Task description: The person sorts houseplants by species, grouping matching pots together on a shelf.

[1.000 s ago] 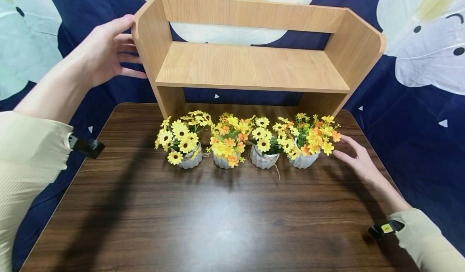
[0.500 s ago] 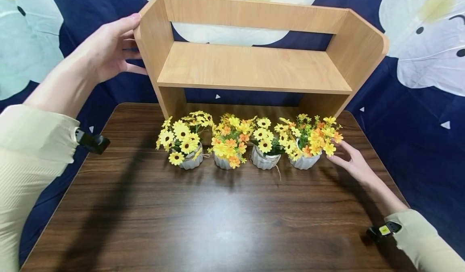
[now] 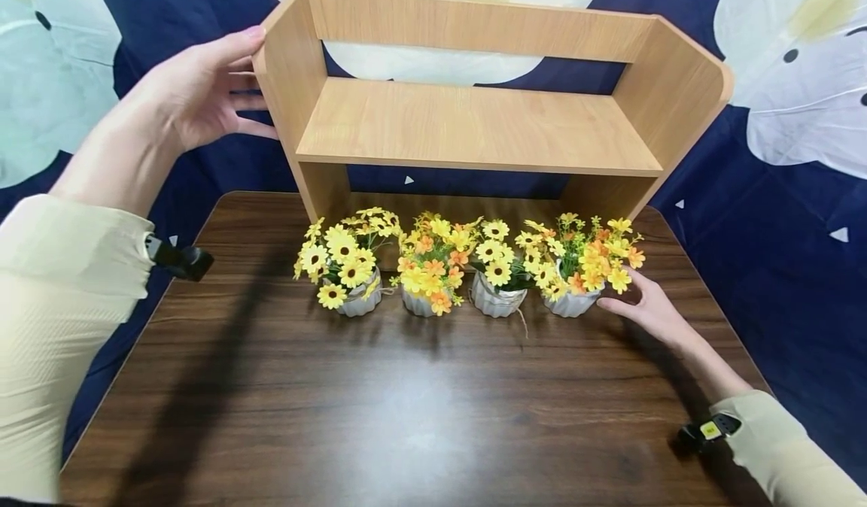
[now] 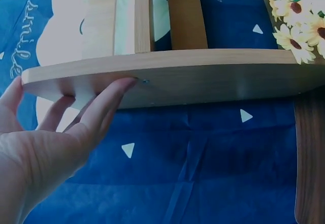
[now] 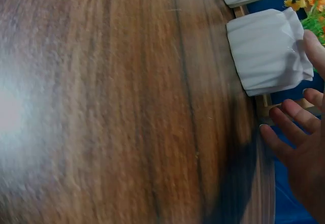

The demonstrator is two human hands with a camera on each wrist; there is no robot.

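Cream ribbed sleeves [image 3: 74,289], black wrist cameras [image 3: 186,261], yellow label [image 3: 710,430]

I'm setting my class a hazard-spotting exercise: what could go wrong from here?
The right hand, beside the rightmost white ribbed pot of yellow and orange flowers, might tip it. Falling, it could knock the next white pot in the row. The left hand touches the side of the pale wooden shelf unit; a push might shift it.
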